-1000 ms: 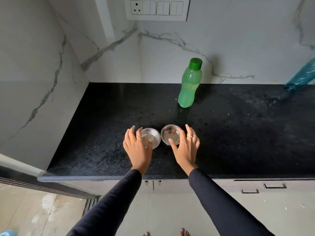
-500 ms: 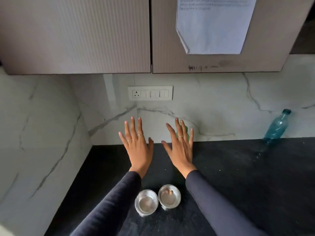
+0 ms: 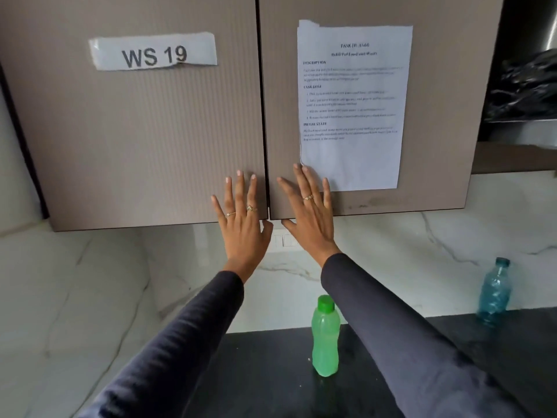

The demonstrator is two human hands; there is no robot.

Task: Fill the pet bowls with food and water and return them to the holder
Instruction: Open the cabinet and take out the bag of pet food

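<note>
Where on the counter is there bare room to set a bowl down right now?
Bare black counter lies left of the green bottle, up to the marble side wall. The stretch between it and the blue bottle is mostly hidden under the right sleeve. Both hands are raised, fingers spread, in front of the cabinet doors.

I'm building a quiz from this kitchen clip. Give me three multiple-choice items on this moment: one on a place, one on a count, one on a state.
1. Where is the printed task sheet?
A. right cabinet door
B. left cabinet door
C. countertop

2. How many bottles stand on the countertop?
A. one
B. two
C. three

3. How are the hands?
A. gripping bottles
B. fists
C. open, fingers spread

Key: 1 A, it hangs on the right cabinet door. 2 B, a green bottle and a blue bottle. 3 C, left hand and right hand hold nothing.
</note>
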